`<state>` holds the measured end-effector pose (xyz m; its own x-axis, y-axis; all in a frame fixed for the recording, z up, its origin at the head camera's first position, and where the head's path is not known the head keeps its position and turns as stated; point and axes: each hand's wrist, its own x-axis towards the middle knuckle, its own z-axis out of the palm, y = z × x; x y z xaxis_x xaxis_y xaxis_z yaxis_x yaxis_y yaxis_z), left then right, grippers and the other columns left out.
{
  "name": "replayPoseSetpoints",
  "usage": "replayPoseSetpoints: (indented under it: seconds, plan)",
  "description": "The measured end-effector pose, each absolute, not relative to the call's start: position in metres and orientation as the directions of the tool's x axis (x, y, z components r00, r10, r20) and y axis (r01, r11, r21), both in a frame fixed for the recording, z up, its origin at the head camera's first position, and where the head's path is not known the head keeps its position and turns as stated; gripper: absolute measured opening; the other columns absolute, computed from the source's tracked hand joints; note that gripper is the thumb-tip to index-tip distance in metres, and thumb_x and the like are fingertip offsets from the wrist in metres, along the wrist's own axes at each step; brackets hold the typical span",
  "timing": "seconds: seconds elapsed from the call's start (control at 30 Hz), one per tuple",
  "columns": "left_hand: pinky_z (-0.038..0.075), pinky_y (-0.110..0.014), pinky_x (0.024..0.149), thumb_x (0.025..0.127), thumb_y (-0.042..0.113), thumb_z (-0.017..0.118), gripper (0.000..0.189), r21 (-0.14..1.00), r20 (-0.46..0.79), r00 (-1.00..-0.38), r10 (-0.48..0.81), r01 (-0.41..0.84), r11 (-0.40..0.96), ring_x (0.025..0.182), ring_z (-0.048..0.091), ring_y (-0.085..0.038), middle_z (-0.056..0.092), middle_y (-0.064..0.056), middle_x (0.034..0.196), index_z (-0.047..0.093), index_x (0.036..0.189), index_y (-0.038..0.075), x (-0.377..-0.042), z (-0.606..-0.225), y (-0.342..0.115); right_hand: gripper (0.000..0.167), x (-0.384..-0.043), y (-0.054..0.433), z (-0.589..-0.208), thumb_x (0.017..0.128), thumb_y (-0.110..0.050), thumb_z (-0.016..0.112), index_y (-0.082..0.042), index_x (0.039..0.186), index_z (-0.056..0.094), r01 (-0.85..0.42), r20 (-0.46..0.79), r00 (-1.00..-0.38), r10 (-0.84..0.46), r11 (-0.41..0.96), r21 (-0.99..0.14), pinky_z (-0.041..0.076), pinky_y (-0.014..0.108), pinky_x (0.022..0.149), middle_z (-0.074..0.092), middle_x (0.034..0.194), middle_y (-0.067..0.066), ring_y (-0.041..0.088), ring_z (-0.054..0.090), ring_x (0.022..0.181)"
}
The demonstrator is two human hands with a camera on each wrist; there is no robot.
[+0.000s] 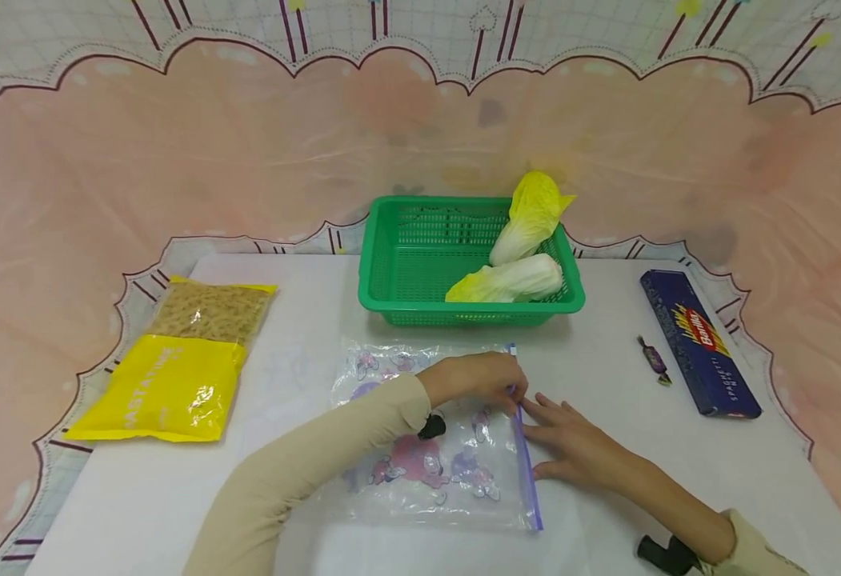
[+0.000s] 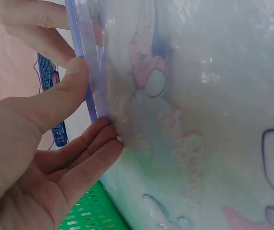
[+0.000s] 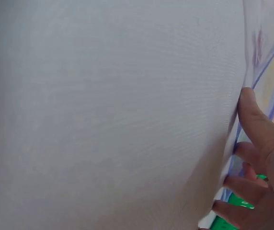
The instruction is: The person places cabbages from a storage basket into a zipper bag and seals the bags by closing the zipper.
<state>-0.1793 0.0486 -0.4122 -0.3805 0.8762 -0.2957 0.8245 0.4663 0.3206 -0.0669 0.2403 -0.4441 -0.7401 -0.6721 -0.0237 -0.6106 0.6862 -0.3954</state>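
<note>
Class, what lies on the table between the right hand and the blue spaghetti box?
A small twist-wrapped candy lies between the right hand and the spaghetti box, closer to the box; the head view shows it.

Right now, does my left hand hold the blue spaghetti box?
No, the left hand holds the purple edge of the clear bag.

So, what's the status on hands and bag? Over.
Left hand pinches bag at purple edge; right hand touches same edge. Bag lies on table. Basket beyond, seemingly not in the way.
</note>
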Motion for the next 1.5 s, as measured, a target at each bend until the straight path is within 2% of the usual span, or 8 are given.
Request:
replayPoseSetpoints:
  seconds: [0.2,0.37,0.67,0.8,1.07,1.27,1.4,1.5]
  plan:
    - [0.049,-0.018,0.084,0.092,0.026,0.066,0.016,0.343,-0.217,-0.341,0.915,0.851,0.398,0.093,0.063,-0.012,0.071,0.002,0.096,0.072,0.099,0.013,-0.183,-0.416,0.044,0.062,-0.066,0.239,-0.442,0.079,-0.043,0.074,-0.009,0.129,0.063,-0.612,-0.023,-0.745,-0.667,0.697,-0.372,0.035,0.074,0.097,0.045,0.145,0.027,0.054,0.041,0.131]
    - [0.050,-0.019,0.088,0.097,0.024,0.059,0.017,0.347,-0.161,-0.338,0.927,0.860,0.374,0.097,0.065,-0.014,0.071,0.001,0.098,0.070,0.101,0.011,-0.186,-0.415,0.036,0.054,-0.068,0.239,-0.446,0.079,-0.040,0.075,-0.011,0.124,0.067,-0.626,0.010,-0.745,-0.667,0.694,-0.357,0.036,0.074,0.096,0.047,0.143,0.027,0.054,0.042,0.130]
    - [0.049,-0.021,0.087,0.096,0.020,0.060,0.013,0.396,-0.042,-0.297,0.954,0.872,0.289,0.091,0.064,-0.016,0.069,-0.002,0.091,0.067,0.095,0.009,-0.191,-0.411,0.021,0.044,-0.069,0.238,-0.452,0.080,-0.035,0.076,-0.015,0.118,0.070,-0.638,0.078,-0.752,-0.654,0.694,-0.334,0.040,0.072,0.095,0.052,0.140,0.025,0.052,0.046,0.128]
    - [0.049,-0.024,0.089,0.098,0.017,0.057,0.013,0.331,-0.033,-0.264,0.964,0.907,0.260,0.093,0.064,-0.017,0.069,-0.003,0.092,0.065,0.096,0.008,-0.189,-0.406,0.019,0.035,-0.068,0.236,-0.453,0.081,-0.026,0.075,-0.014,0.113,0.072,-0.629,0.111,-0.769,-0.630,0.711,-0.314,0.042,0.070,0.096,0.055,0.137,0.022,0.049,0.049,0.127]
    - [0.051,-0.026,0.086,0.101,0.020,0.051,0.012,0.127,-0.056,-0.349,0.936,0.927,0.353,0.095,0.061,-0.015,0.065,0.000,0.097,0.060,0.101,0.012,-0.175,-0.390,0.010,0.029,-0.069,0.232,-0.453,0.077,-0.017,0.078,-0.010,0.105,0.074,-0.599,0.140,-0.797,-0.588,0.735,-0.317,0.045,0.060,0.099,0.059,0.133,0.021,0.046,0.053,0.125]
    - [0.050,-0.023,0.085,0.098,0.010,0.055,0.003,0.179,0.054,-0.344,0.937,0.927,0.330,0.092,0.057,-0.012,0.061,0.000,0.097,0.056,0.100,0.010,-0.170,-0.392,-0.003,0.029,-0.067,0.230,-0.453,0.080,-0.021,0.077,-0.009,0.106,0.074,-0.535,0.100,-0.836,-0.539,0.762,-0.364,0.043,0.060,0.102,0.058,0.135,0.019,0.044,0.051,0.128]
    - [0.050,-0.022,0.085,0.097,0.005,0.054,0.006,0.149,0.122,-0.319,0.940,0.942,0.301,0.092,0.056,-0.012,0.059,0.000,0.097,0.055,0.100,0.010,-0.169,-0.394,-0.009,0.025,-0.067,0.229,-0.452,0.082,-0.018,0.075,-0.009,0.105,0.074,-0.498,0.088,-0.856,-0.510,0.765,-0.408,0.043,0.060,0.102,0.060,0.134,0.019,0.043,0.051,0.128]
    - [0.051,-0.022,0.086,0.100,0.008,0.050,0.006,0.133,0.136,-0.312,0.940,0.946,0.295,0.093,0.057,-0.013,0.060,-0.001,0.097,0.056,0.100,0.010,-0.168,-0.393,-0.010,0.020,-0.068,0.230,-0.453,0.083,-0.015,0.074,-0.008,0.102,0.074,-0.498,0.106,-0.857,-0.505,0.756,-0.425,0.044,0.060,0.100,0.062,0.129,0.019,0.042,0.054,0.125]
